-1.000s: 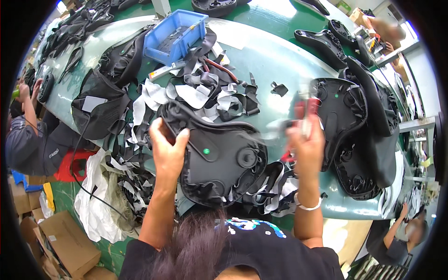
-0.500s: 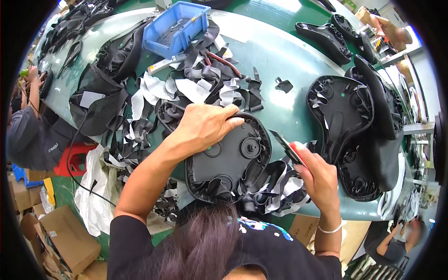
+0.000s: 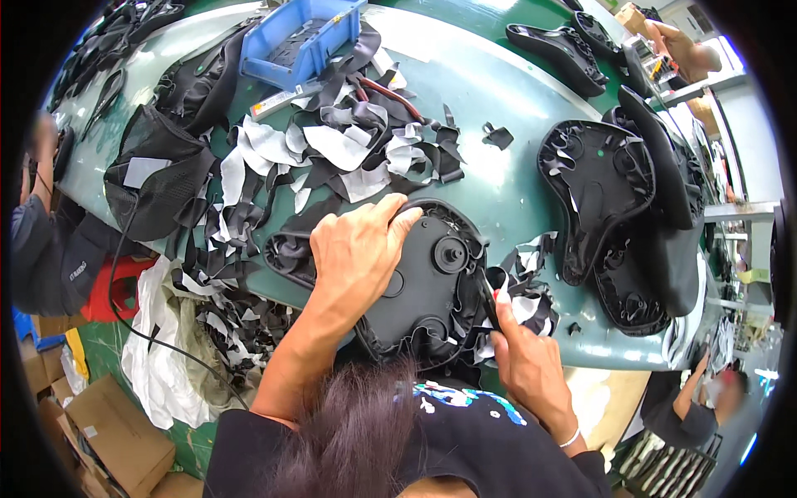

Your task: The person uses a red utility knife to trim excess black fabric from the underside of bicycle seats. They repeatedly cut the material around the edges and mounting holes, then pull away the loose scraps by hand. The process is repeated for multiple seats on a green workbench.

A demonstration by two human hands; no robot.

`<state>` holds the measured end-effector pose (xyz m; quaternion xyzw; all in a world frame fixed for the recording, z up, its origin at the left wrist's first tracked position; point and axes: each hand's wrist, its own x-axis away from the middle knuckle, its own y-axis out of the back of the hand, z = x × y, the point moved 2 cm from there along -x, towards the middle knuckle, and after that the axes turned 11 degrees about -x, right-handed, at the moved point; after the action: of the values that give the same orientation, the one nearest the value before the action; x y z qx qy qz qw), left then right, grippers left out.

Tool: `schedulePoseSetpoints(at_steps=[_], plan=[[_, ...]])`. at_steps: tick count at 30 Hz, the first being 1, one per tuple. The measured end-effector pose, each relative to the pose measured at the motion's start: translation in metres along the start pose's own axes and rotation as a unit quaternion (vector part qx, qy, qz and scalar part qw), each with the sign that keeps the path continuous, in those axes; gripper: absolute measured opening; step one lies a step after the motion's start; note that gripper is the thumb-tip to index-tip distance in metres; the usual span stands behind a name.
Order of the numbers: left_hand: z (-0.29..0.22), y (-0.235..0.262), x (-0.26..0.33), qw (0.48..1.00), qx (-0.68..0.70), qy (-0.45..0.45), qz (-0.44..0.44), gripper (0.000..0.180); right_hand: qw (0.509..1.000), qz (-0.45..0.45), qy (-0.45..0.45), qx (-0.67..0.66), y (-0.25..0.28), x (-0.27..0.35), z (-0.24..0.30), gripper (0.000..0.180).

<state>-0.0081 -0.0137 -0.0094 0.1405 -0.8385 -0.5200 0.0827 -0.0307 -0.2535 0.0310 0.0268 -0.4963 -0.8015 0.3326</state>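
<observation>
A black seat (image 3: 415, 303) lies underside up at the near edge of the table, with gathered cover material round its rim and round fittings on its base. My left hand (image 3: 359, 253) is closed on its far edge, thumb on the underside, its other fingers partly hidden. In my right hand (image 3: 531, 369) is a utility knife (image 3: 490, 307) with a dark blade and a bit of red on it. The blade is at the seat's right rim, against the cover edge; whether it is in the material I cannot tell. Trimmed scraps (image 3: 523, 307) lie just beyond the knife.
Black and white offcuts (image 3: 340, 149) are heaped beyond the seat, near a blue bin (image 3: 303, 50). More seats (image 3: 594, 178) are stacked on the right. A black mesh bag (image 3: 154, 174) stands left, with a cable running down from it. Other people work at both sides.
My right hand has brought the knife from above the table down and left to the seat's right rim. The seat has turned slightly under my left hand, which still holds it.
</observation>
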Motion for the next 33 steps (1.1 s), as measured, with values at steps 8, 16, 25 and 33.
schedulePoseSetpoints(at_steps=[8,16,25,33], plan=[[0.004,0.001,0.006,1.000,-0.017,-0.002,-0.011,0.036,0.924,-0.245,0.066,-0.285,0.014,-0.034,-0.007,0.063],[0.018,0.004,-0.009,0.965,-0.049,-0.001,-0.259,0.035,0.878,-0.204,0.051,-0.429,0.021,-0.129,-0.015,0.038],[-0.010,-0.021,-0.051,0.960,0.007,-0.236,-0.149,0.012,0.933,-0.187,0.058,-0.300,0.037,-0.107,-0.015,0.044],[-0.016,-0.015,-0.056,0.949,0.090,-0.185,-0.240,0.015,0.984,-0.108,0.120,0.070,0.043,-0.085,-0.011,0.047]])
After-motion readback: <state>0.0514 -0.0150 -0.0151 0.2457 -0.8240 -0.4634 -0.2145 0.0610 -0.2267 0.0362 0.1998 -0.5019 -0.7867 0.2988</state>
